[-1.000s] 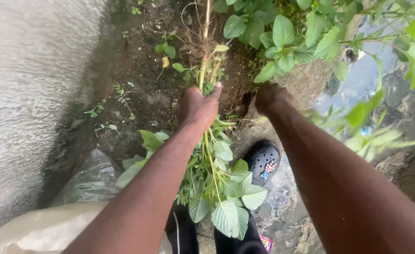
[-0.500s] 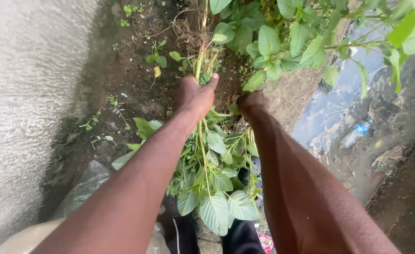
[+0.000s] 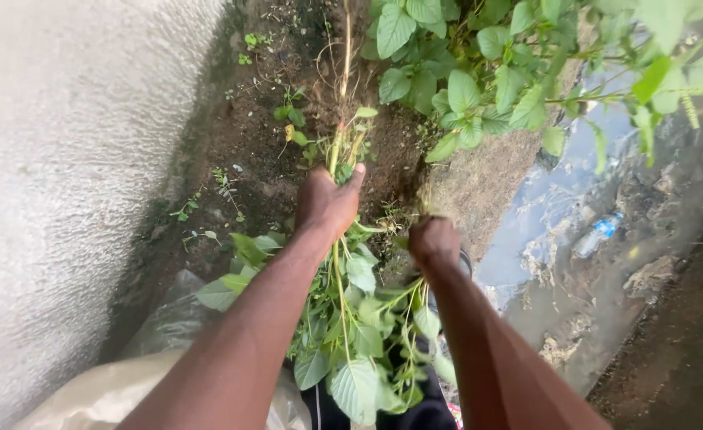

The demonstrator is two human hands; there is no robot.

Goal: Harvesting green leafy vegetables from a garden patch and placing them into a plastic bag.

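**Two hands in pulled greens beside a rough wall**

A pale, rough-plastered wall (image 3: 73, 175) fills the left side of the frame, running off the top and bottom edges. Beside it, up the centre, lies a strip of dark bare soil (image 3: 248, 151) with a few small weeds. At the right, a channel of murky water (image 3: 582, 239) runs down the frame, with a plastic bottle (image 3: 597, 233) lying in it, too small and blurred to make out further. Across the upper right hangs a leafy green plant (image 3: 479, 87), its outer leaves blurred and cut off by the top edge.

In the lower left a pale sack (image 3: 105, 394) and a crumpled sheet of clear plastic (image 3: 164, 310) are partly covered by the left forearm and cut by the bottom edge.

The bunch of uprooted leafy stems (image 3: 359, 334) sits at centre, roots pointing up the frame, leaves hanging towards the bottom. The left hand (image 3: 328, 203) is closed in a fist round the stems just below the roots. The right hand (image 3: 433, 243), just right of it, is curled shut over stems on the right side of the bunch; its fingers are hidden from view. Dark trouser legs (image 3: 415, 414) show under the leaves.
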